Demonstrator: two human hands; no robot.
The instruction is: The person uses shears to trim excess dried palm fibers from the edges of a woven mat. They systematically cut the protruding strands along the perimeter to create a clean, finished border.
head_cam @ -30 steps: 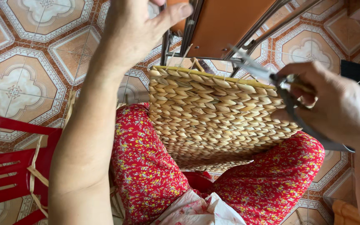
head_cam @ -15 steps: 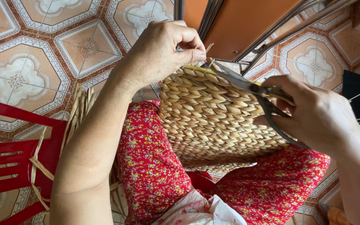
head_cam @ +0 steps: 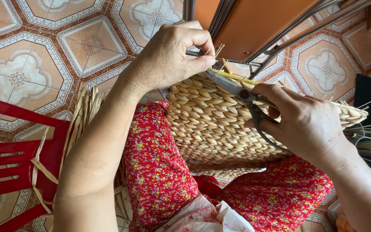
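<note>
Woven basket point(head_cam: 220, 129) is resting across my lap, light, stiff-walled, rim fibres springy. My left hand point(head_cam: 172, 56) is pinching a stray strand point(head_cam: 218, 50) at the basket's near rim. My right hand point(head_cam: 305, 124) is gripping scissors point(head_cam: 241, 92), blades lying along that rim. Best hold: the firm rim.

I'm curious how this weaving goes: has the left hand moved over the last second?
Yes. The left hand has come down from above the woven basket to its top rim, where its fingertips now pinch a fibre strand beside the scissors.
</note>
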